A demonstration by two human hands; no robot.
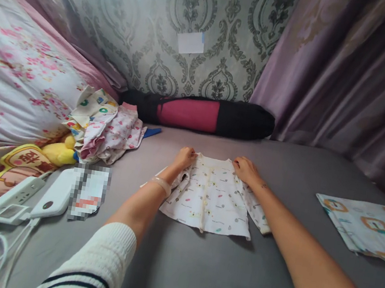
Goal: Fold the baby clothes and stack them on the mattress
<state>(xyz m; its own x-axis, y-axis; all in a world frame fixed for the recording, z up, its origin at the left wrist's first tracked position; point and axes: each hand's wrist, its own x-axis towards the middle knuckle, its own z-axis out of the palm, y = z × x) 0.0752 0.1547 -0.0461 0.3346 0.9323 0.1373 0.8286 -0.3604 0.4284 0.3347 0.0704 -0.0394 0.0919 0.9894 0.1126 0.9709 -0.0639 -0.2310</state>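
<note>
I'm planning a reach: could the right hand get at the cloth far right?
Probably yes: only gray sheet shows between the right hand and the patterned cloth, though the fingers are at the shirt.

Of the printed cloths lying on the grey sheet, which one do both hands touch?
The small white shirt, spread out; the clothes pile at left and the folded cloth at right are untouched.
</note>
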